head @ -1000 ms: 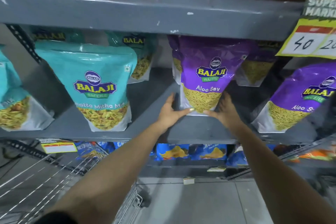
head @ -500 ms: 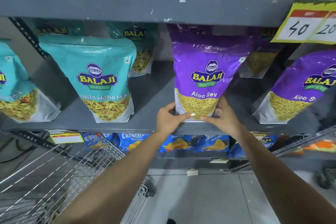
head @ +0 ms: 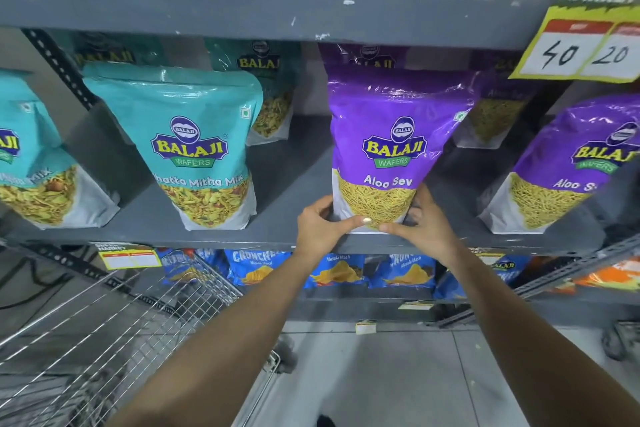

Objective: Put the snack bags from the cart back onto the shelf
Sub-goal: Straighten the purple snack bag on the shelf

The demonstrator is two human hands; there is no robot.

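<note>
Purple Aloo Sev bag (head: 394, 135) with yellow strands showing, teal Khatta Mitha Mix bag (head: 194, 146) beside it, grey shelf (head: 277, 204), blue chip bags (head: 332, 270) below, silver wire cart (head: 114, 329).

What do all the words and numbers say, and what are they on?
"BALAJI WAFERS", "Aloo Sev": purple bag in both hands.
"BALAJI WAFERS", "Khatta Mitha Mix" (first letter cut off): teal bag.
"SUPER MARKET", "40", "20": price tag.
"CRUNCHE...", "Masala Masti": blue bags below.
Yellow tag: too blurred.
</note>
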